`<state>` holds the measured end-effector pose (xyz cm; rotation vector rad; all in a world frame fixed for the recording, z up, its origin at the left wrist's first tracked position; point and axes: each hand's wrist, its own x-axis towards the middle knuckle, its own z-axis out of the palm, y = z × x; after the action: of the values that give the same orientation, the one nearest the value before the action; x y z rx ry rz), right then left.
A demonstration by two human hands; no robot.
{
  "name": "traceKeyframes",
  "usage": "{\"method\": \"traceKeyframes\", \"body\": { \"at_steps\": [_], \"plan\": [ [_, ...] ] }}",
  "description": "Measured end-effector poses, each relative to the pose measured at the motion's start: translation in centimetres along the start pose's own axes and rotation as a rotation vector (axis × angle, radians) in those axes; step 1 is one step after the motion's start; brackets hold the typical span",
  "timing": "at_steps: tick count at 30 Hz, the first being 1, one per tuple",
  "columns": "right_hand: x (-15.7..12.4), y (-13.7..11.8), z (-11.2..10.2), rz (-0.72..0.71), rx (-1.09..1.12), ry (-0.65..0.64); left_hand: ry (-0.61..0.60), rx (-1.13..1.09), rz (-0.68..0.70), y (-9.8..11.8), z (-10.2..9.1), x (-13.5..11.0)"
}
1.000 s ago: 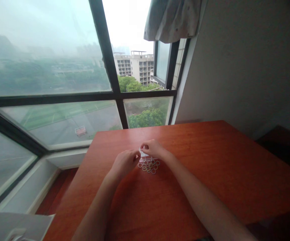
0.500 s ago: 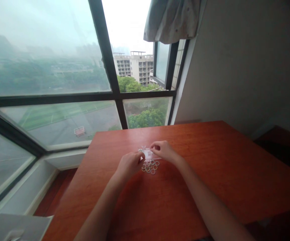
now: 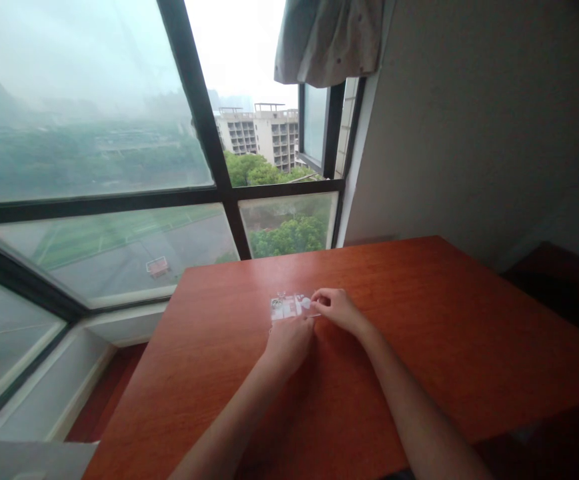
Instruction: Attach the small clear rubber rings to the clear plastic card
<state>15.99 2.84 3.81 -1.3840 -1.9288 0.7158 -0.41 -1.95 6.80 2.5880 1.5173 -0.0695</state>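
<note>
A clear plastic box (image 3: 285,308) lies on the table, and light rings show in its left end. My left hand (image 3: 292,339) is in front of it, palm down, over the spot where loose rings lay. Its fingers curl under and are mostly hidden; the fingertips are near the box's front right corner. At the box's right end, the thumb and forefinger of my right hand (image 3: 333,308) pinch together at a small whitish see-through piece (image 3: 306,303). Whether that piece is part of the box, I cannot tell.
The reddish-brown wooden table (image 3: 379,373) reaches to the window (image 3: 289,220) at the back. A grey wall (image 3: 449,133) rises on the right. A curtain (image 3: 329,43) hangs at the top, above the swung-out window pane (image 3: 314,127).
My left hand has moved right and nearer, from the box's left side to over the loose rings, which are now hidden. The right hand shifted slightly right; a whitish piece shows at its fingertips.
</note>
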Motion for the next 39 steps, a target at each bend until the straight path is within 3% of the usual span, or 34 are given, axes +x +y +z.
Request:
{"method": "traceKeyframes", "body": {
  "at_steps": [12, 16, 19, 24, 29, 39],
  "plan": [
    [0.0, 0.4, 0.6, -0.017, 0.029, 0.001, -0.003, 0.043, -0.012, 0.1, 0.3, 0.0],
    [-0.2, 0.1, 0.3, -0.019, 0.016, -0.009, 0.104, 0.003, -0.082, -1.8, -0.3, -0.1],
    [-0.3, -0.3, 0.3, -0.040, 0.016, -0.023, 0.249, -0.022, -0.215, -4.2, -0.8, 0.0],
    [-0.9, -1.0, 0.5, -0.096, -0.031, -0.150, 0.339, -0.120, -0.301, -7.5, -0.3, 0.4],
    [-1.3, -1.6, 0.9, -0.130, -0.139, -0.265, 0.331, -0.154, -0.310, -8.3, 0.6, 0.6],
    [-1.6, -2.7, 1.5, -0.149, -0.339, -0.295, 0.368, -0.211, -0.257, -9.0, 0.2, 0.0]
  ]
}}
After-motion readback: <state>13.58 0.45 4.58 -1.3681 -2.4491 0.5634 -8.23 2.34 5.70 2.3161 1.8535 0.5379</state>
